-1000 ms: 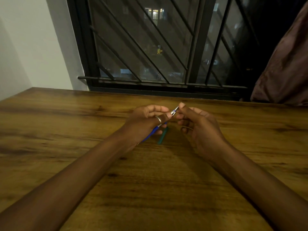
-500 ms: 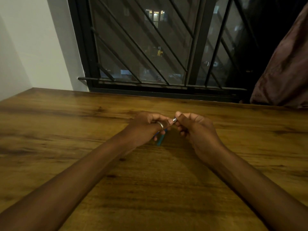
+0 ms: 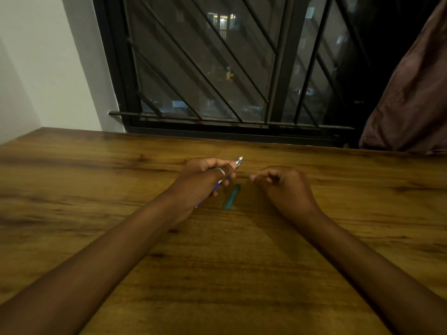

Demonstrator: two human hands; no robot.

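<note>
My left hand (image 3: 205, 180) grips a blue pen (image 3: 238, 162), whose silver tip points up and to the right past my thumb; most of the barrel is hidden in my fingers. A ring sits on one finger of that hand. My right hand (image 3: 283, 187) hovers just right of the pen tip, apart from it, with fingers loosely curled and nothing visible in them. A teal pen cap (image 3: 231, 197) lies on the wooden table (image 3: 96, 189) between my two hands.
A barred black window frame (image 3: 217, 131) runs along the table's far edge. A brown curtain (image 3: 411, 93) hangs at the back right. A white wall stands at the left.
My right hand has let go of the pen tip and drawn away to the right. My left hand keeps the pen, its tip now showing free.
</note>
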